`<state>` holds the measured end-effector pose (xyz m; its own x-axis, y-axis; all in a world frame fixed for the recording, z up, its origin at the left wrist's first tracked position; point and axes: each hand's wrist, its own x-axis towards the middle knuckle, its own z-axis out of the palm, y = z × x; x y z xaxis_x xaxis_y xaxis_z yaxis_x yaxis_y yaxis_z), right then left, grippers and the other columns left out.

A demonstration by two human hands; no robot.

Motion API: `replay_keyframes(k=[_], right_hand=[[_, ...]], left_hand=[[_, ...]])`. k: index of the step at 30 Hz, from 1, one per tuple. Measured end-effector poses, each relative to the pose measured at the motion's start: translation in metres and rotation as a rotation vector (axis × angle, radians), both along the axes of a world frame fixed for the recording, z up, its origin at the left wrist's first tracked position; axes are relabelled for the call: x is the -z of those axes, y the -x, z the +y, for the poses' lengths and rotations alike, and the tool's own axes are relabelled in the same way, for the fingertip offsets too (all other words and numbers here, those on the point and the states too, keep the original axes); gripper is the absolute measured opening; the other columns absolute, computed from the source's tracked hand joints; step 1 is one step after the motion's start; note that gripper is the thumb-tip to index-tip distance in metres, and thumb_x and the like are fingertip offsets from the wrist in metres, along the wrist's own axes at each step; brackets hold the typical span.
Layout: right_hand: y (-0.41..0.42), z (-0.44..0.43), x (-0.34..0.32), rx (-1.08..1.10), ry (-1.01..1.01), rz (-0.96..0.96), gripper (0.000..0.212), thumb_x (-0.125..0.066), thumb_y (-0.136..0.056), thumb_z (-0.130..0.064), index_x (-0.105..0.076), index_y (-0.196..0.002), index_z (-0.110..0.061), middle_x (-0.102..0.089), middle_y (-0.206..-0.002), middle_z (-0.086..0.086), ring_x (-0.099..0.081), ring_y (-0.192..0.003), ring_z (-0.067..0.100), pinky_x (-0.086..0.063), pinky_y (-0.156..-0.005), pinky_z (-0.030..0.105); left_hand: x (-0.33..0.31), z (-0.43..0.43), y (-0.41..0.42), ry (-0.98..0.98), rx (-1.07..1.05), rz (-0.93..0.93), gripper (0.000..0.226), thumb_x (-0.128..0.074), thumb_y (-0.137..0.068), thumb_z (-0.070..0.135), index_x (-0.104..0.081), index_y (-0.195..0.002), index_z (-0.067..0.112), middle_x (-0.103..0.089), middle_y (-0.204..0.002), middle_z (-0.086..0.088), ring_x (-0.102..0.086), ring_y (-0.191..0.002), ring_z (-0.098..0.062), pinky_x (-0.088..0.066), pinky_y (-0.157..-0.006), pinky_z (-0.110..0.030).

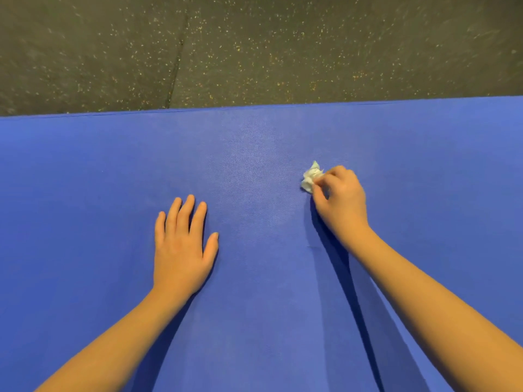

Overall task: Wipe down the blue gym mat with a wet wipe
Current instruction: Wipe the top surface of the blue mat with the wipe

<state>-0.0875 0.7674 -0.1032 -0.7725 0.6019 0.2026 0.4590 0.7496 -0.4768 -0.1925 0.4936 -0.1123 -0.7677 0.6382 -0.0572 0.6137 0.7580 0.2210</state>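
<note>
Blue gym mat (85, 165) fills the lower two-thirds of the view. A dark speckled floor (254, 46) lies beyond its far edge.

Your right hand (341, 199) pinches the wet wipe (311, 176), its fingers (329, 179) curled round a crumpled white wad. The wad sits on the mat right of centre, short of the far edge.

Your left hand (181, 244) lies palm down on the mat, fingers (186, 213) straight and slightly spread. It holds nothing and is well apart from the wipe.

Step in hand, by my reading: a wiping pass across the middle band. A paler sheen runs between the two hands (likely damp, though glare could look the same).

To do it well:
- The wad is bunched small, so little of it meets the mat. Open it out and press it under flat fingers for broader contact.
- Work in straight, overlapping strokes from the far edge toward you, then shift sideways.
- Use the left hand as a brace so the mat does not creep, and lift it off any strip before you wipe there.
- The far left and far right look matte and probably need passes yet.
</note>
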Motion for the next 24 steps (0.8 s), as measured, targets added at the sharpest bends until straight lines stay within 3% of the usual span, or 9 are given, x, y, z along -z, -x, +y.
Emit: replay_keyframes(k=[3, 4, 8, 9, 13, 15, 17, 20, 24], right_hand=[[-0.009, -0.016, -0.010, -0.417, -0.077, -0.111, 0.014, -0.061, -0.077, -0.017, -0.063, -0.067, -0.007, -0.057, -0.069, 0.008, -0.054, -0.062, 0.030, -0.040, -0.049, 0.030], [-0.008, -0.010, -0.013, -0.432, -0.119, -0.141, 0.014, -0.060, -0.076, -0.017, -0.063, -0.067, -0.007, -0.056, -0.067, 0.008, -0.054, -0.061, 0.031, -0.041, -0.048, 0.032], [-0.003, 0.010, -0.009, 0.215, 0.041, -0.187, 0.015, -0.055, -0.084, -0.011, -0.064, -0.094, -0.005, -0.063, -0.089, 0.014, -0.056, -0.085, 0.037, -0.046, -0.070, 0.045], [-0.005, 0.002, -0.006, 0.251, 0.044, -0.204, 0.017, -0.052, -0.086, -0.012, -0.065, -0.095, -0.005, -0.061, -0.090, 0.014, -0.055, -0.086, 0.036, -0.045, -0.071, 0.044], [-0.030, -0.042, -0.003, -0.305, -0.082, -0.130, 0.026, -0.044, -0.083, -0.022, -0.063, -0.074, -0.007, -0.049, -0.070, 0.009, -0.047, -0.062, 0.029, -0.034, -0.053, 0.032], [-0.037, -0.032, -0.006, -0.385, -0.189, -0.139, 0.026, -0.046, -0.083, -0.022, -0.063, -0.068, -0.009, -0.044, -0.064, 0.005, -0.042, -0.055, 0.027, -0.025, -0.052, 0.029], [-0.039, -0.016, -0.006, -0.106, -0.230, -0.169, 0.022, -0.052, -0.082, -0.017, -0.063, -0.063, -0.011, -0.037, -0.061, 0.002, -0.035, -0.056, 0.025, -0.019, -0.055, 0.030], [-0.040, -0.025, -0.005, 0.283, -0.059, -0.149, 0.015, -0.060, -0.080, -0.007, -0.061, -0.066, -0.004, -0.049, -0.068, 0.012, -0.047, -0.065, 0.032, -0.027, -0.058, 0.033], [-0.058, -0.068, -0.009, -0.281, -0.137, -0.111, 0.020, -0.064, -0.076, -0.017, -0.055, -0.059, -0.009, -0.047, -0.063, 0.007, -0.045, -0.056, 0.027, -0.026, -0.053, 0.030]], left_hand=[[-0.001, 0.000, 0.000, 0.013, -0.001, -0.011, 0.062, -0.033, -0.092, 0.043, -0.046, -0.139, 0.005, -0.038, -0.150, -0.015, -0.026, -0.142, -0.034, -0.014, -0.117, -0.051], [-0.001, 0.000, 0.000, 0.017, 0.000, -0.010, 0.062, -0.033, -0.092, 0.043, -0.046, -0.140, 0.005, -0.038, -0.149, -0.015, -0.026, -0.142, -0.034, -0.014, -0.116, -0.051], [-0.003, 0.002, 0.001, 0.069, 0.017, -0.027, 0.063, -0.032, -0.092, 0.043, -0.046, -0.139, 0.004, -0.038, -0.149, -0.017, -0.027, -0.141, -0.036, -0.017, -0.115, -0.054], [-0.004, 0.002, 0.001, 0.086, 0.022, -0.033, 0.063, -0.031, -0.092, 0.044, -0.046, -0.139, 0.004, -0.038, -0.149, -0.018, -0.027, -0.141, -0.037, -0.018, -0.114, -0.055], [-0.012, -0.002, -0.001, 0.118, 0.044, -0.093, 0.071, -0.024, -0.091, 0.049, -0.042, -0.143, 0.005, -0.032, -0.153, -0.016, -0.023, -0.144, -0.035, -0.017, -0.114, -0.056], [-0.017, -0.009, -0.011, 0.124, 0.075, -0.133, 0.078, -0.019, -0.088, 0.056, -0.036, -0.147, 0.009, -0.024, -0.157, -0.012, -0.014, -0.147, -0.031, -0.010, -0.117, -0.053], [-0.023, -0.018, -0.028, 0.141, 0.114, -0.191, 0.085, -0.014, -0.084, 0.064, -0.028, -0.151, 0.013, -0.013, -0.161, -0.008, -0.003, -0.149, -0.026, -0.002, -0.118, -0.048], [-0.025, -0.030, -0.050, 0.182, 0.148, -0.226, 0.089, -0.015, -0.081, 0.069, -0.021, -0.153, 0.017, -0.007, -0.162, -0.005, 0.003, -0.148, -0.023, 0.000, -0.118, -0.047], [-0.024, -0.039, -0.067, 0.297, 0.230, -0.166, 0.078, -0.033, -0.084, 0.063, -0.048, -0.141, 0.011, -0.039, -0.150, -0.012, -0.028, -0.140, -0.033, -0.034, -0.104, -0.057]])
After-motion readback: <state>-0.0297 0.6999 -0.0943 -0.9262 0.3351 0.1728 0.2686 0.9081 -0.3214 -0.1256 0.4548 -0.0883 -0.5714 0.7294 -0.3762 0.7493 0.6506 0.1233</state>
